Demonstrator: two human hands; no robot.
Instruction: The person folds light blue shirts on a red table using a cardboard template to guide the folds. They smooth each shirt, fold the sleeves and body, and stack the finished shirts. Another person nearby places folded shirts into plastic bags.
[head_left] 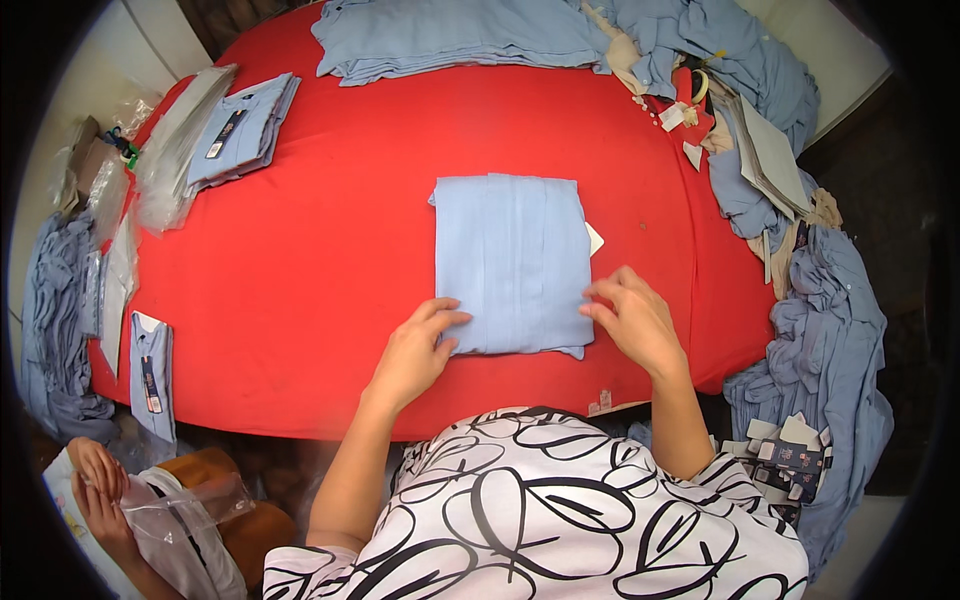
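Note:
A light blue folded shirt (513, 262) lies as a neat rectangle on the red-covered table (330, 270) in front of me. A white corner of card or paper (595, 240) sticks out past its right side. My left hand (415, 350) rests its fingertips on the shirt's lower left edge, fingers apart and thumb lower down. At the right edge, the fingertips and thumb of my right hand (638, 322) are curved and slightly apart, touching the cloth. Neither hand grips the shirt firmly.
Clear plastic bags (180, 160) and finished folded shirts (250, 130) lie at the far left. Stacked blue shirts (460, 40) sit at the far edge. Garment piles, white cards (765, 155) and dark tags (790, 455) line the right. A co-worker's hands (100, 485) hold clear plastic at lower left.

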